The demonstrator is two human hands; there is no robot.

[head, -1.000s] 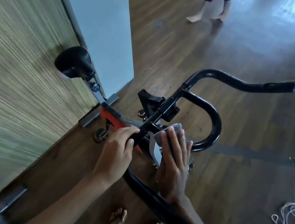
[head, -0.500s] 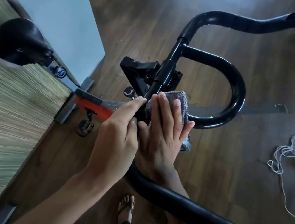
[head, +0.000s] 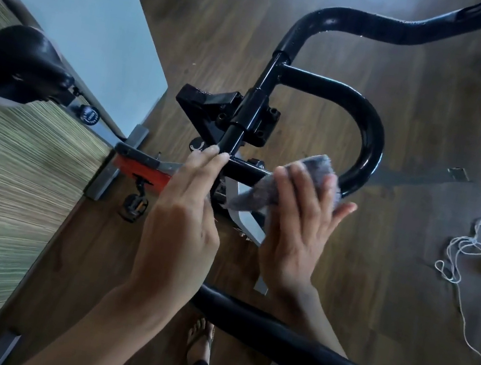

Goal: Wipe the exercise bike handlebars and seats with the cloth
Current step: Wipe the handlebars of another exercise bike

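The right hand has no closed grip. Its fingers lie straight and spread, pressing the grey cloth flat on the lower arm of the handlebars, close to the centre stem. The left hand rests straight fingertips on that stem junction, its grip likewise apart. The cloth looks soft and light, likely to bunch or slide on the glossy, rigid tube — wrapping it round the bar would probably hold better. The seat stands well off to the left.
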